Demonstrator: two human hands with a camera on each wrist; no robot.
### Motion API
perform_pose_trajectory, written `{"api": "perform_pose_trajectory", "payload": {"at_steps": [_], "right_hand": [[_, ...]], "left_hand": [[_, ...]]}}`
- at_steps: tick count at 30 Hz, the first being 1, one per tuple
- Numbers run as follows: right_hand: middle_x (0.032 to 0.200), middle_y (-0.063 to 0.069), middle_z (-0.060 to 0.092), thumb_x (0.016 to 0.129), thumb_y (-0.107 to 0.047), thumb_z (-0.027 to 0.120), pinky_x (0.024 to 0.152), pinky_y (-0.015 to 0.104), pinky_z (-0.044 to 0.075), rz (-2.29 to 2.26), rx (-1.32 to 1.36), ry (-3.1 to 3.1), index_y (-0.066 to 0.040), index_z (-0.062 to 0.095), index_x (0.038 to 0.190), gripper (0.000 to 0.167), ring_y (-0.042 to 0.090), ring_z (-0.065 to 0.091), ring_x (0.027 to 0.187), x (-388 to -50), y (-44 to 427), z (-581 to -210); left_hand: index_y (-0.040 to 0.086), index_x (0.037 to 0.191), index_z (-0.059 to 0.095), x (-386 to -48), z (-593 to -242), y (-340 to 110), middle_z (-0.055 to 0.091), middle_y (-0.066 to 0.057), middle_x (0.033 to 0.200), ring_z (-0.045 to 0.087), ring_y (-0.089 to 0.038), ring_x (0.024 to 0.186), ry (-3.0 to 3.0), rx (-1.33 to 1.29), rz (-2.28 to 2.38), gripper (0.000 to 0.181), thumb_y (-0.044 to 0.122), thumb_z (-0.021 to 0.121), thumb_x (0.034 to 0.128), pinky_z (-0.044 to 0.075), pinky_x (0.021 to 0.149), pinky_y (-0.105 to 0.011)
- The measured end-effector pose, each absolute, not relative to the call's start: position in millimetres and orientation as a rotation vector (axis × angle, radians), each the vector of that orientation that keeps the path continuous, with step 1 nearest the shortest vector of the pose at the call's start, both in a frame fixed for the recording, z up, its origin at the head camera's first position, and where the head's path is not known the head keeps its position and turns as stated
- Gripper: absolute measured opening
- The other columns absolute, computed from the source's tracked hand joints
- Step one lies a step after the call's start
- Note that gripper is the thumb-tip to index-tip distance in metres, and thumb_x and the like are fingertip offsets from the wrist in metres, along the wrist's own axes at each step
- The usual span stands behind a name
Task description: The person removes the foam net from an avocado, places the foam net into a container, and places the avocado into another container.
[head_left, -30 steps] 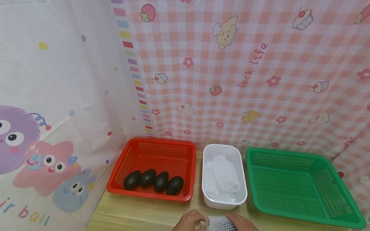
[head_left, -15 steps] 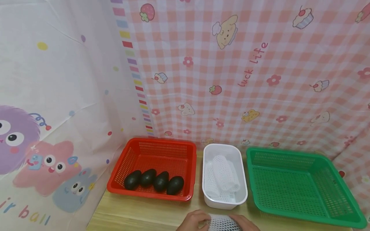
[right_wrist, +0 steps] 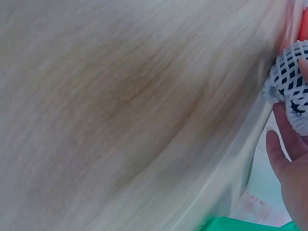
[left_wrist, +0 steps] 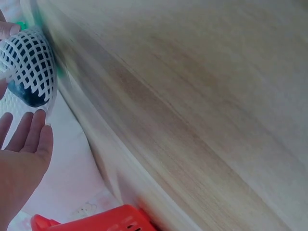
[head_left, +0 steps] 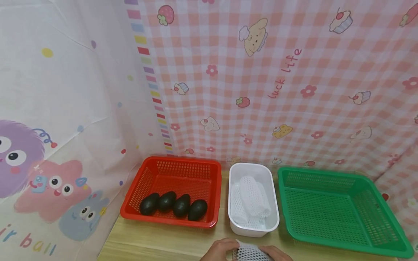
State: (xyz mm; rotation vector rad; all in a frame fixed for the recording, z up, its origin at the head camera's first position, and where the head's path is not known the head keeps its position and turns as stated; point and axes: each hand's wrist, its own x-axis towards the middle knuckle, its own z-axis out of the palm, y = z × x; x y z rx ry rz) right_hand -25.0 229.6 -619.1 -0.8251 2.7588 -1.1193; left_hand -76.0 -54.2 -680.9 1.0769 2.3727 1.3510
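A dark avocado (left_wrist: 32,94) sits partly inside a white foam net sleeve (head_left: 250,252), held between both hands at the bottom of the head view. My left hand (head_left: 219,250) pinches the sleeve at its left end; in the left wrist view several of its fingers extend below the avocado's bare end. My right hand (head_left: 277,253) grips the other side, its thumb across the net in the right wrist view. Parts of both hands are cut off by the frame edges. Several bare avocados (head_left: 181,205) lie along the front of a red basket (head_left: 169,222).
Behind the hands stands a white tub (head_left: 254,232) with several net sleeves (head_left: 253,195) in it. To its right is a green basket (head_left: 326,210). All stand on a wooden table (head_left: 156,237), before a checked curtain (head_left: 228,90).
Both hands have shifted slightly right with the sleeved avocado. The sleeve's left edge now stands up more beside the left fingers. The baskets and tub stay put.
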Motion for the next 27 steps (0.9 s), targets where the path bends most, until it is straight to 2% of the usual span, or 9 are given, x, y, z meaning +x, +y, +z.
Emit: {"api": "perform_pose_trajectory", "payload": {"at_steps": [4, 9, 15, 21, 27], "right_hand": [[0.115, 0.002, 0.071, 0.09, -0.043, 0.083, 0.084, 0.03, 0.058, -1.113, -0.84, 2.74, 0.001, 0.067, 0.124, 0.058, 0.005, 0.065, 0.104, -27.2, 229.7, -617.8], [0.113, 0.004, 0.071, 0.09, -0.037, 0.083, 0.084, 0.03, 0.058, -1.142, -0.848, 2.678, 0.002, 0.066, 0.123, 0.054, 0.003, 0.064, 0.103, -30.7, 230.2, -616.1], [0.109, -0.006, 0.07, 0.091, -0.029, 0.083, 0.079, 0.03, 0.058, -1.205, -0.842, 2.668, -0.004, 0.069, 0.117, 0.038, 0.0, 0.064, 0.097, -29.8, 228.4, -618.5], [0.104, -0.013, 0.069, 0.092, -0.027, 0.081, 0.077, 0.03, 0.058, -1.205, -0.687, 2.61, -0.009, 0.071, 0.111, 0.028, -0.002, 0.062, 0.091, -29.6, 225.0, -612.6], [0.098, -0.018, 0.066, 0.092, -0.023, 0.08, 0.074, 0.029, 0.056, -1.197, -0.613, 2.59, -0.011, 0.071, 0.105, 0.02, -0.004, 0.06, 0.086, -30.2, 221.8, -608.8]], "left_hand": [[0.016, 0.132, 0.071, -78.4, -684.7, -53.7, 0.069, 0.004, 0.131, 0.061, -0.008, 0.121, 2.375, 1.127, 1.35, 0.049, 0.03, 0.085, 0.0872, 0.052, 0.102, -0.032], [0.01, 0.128, 0.072, -76.7, -669.1, -55.6, 0.071, -0.004, 0.127, 0.064, -0.012, 0.119, 2.418, 1.222, 1.329, 0.048, 0.026, 0.086, 0.0852, 0.053, 0.099, -0.031], [0.008, 0.127, 0.072, -71.8, -634.6, -56.0, 0.071, -0.006, 0.127, 0.062, -0.013, 0.119, 2.392, 1.155, 1.274, 0.048, 0.024, 0.086, 0.0844, 0.052, 0.1, -0.03], [0.013, 0.126, 0.073, -70.8, -618.8, -49.4, 0.071, 0.004, 0.124, 0.059, -0.005, 0.116, 2.296, 0.987, 1.236, 0.043, 0.026, 0.084, 0.0866, 0.049, 0.102, -0.029], [0.015, 0.123, 0.073, -72.5, -616.2, -43.3, 0.069, 0.014, 0.116, 0.056, 0.0, 0.107, 2.186, 0.819, 1.25, 0.042, 0.027, 0.085, 0.0849, 0.047, 0.102, -0.027]]}}
